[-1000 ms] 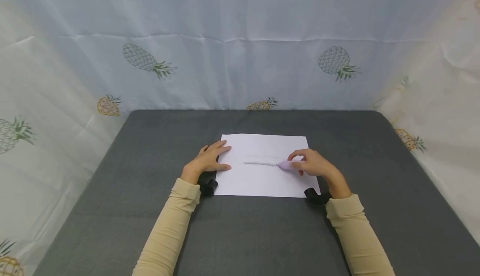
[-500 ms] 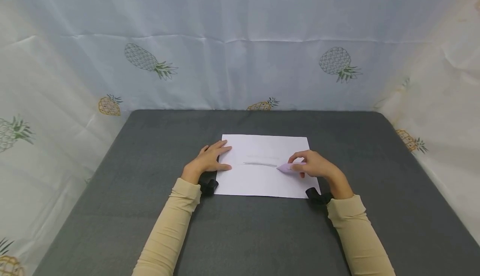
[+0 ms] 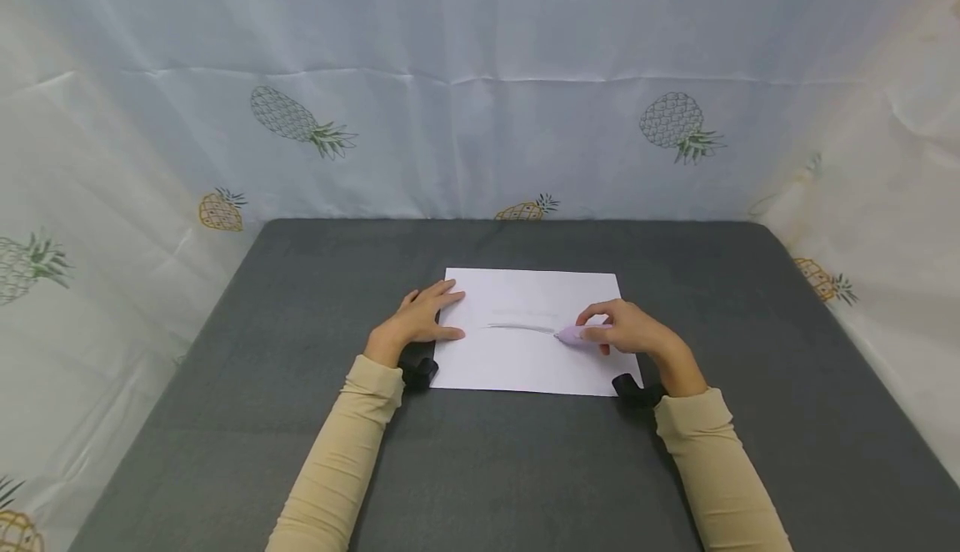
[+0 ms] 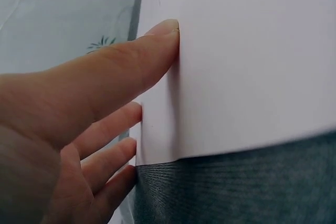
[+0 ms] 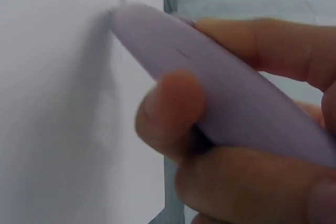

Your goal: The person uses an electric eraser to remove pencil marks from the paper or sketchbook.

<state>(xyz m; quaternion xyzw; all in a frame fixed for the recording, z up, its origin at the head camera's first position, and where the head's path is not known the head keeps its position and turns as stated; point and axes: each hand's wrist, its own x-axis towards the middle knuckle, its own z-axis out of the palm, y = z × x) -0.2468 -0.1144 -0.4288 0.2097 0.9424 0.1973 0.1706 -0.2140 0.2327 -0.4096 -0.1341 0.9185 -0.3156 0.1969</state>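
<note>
Paper (image 3: 525,360), a single white sheet, lies flat near the middle of a dark grey table (image 3: 225,385), long side toward the person. In the head view the left hand (image 3: 420,318) rests with straight, spread fingers on the sheet's left edge, pressing it down rather than gripping it. The right hand (image 3: 626,328) has its fingers curled round a stubby lilac pen (image 3: 573,333), tip down on the sheet at the right end of a grey line (image 3: 521,328) that runs level across the middle of the page. A fainter grey streak sits just above that line. Both arms wear tan sleeves (image 3: 337,460), with a small black wrist camera (image 3: 416,373) under each wrist. Pale cloth printed with pineapples (image 3: 292,122) hangs behind and beside the table.

From the left wrist, the left hand's fingers (image 4: 121,72) lie long and flat, one fingertip on the white sheet (image 4: 252,66) just inside its edge, the rest trailing off the side; grey table covering (image 4: 236,187) shows beyond the sheet's corner.

From the right wrist, the lilac pen (image 5: 210,87) fills the frame, pinched between thumb (image 5: 168,108) and fingers, its tip touching the sheet (image 5: 52,103) where a faint grey stroke leads away.

Judged from these views, one stroke across the page looks drawn, with the tip not yet lifted; the remainder of the sheet is unmarked.
</note>
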